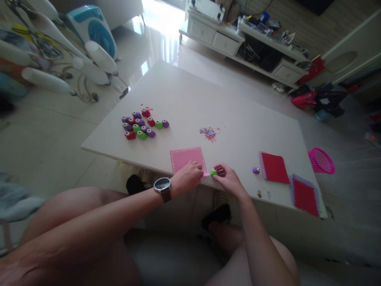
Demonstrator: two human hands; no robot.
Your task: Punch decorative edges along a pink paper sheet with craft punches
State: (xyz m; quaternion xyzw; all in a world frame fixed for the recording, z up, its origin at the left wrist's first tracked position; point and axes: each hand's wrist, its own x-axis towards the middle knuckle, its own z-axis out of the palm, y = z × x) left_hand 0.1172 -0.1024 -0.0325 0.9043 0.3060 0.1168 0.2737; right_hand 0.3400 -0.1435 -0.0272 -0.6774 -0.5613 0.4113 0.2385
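A pink sheet [186, 158] with small cut-outs along its borders lies at the near edge of the white table. My left hand [190, 175] rests over its lower right part, fingers bent together at the corner; whether they pinch the paper is hidden. Just right of that corner, my right hand [228, 178] has its thumb and fingers round a small green punch [214, 172]. Small paper bits [209, 133] are heaped beyond the sheet. A group of red, green and purple punches [137, 128] stands at the left of the table.
On the right of the table [238, 119] are a purple punch [256, 170], a red stack of sheets [274, 167] and another red stack [305, 194] with a punched border. A pink basket [322, 161] stands beyond the right edge. A white cabinet [226, 44] is at the back.
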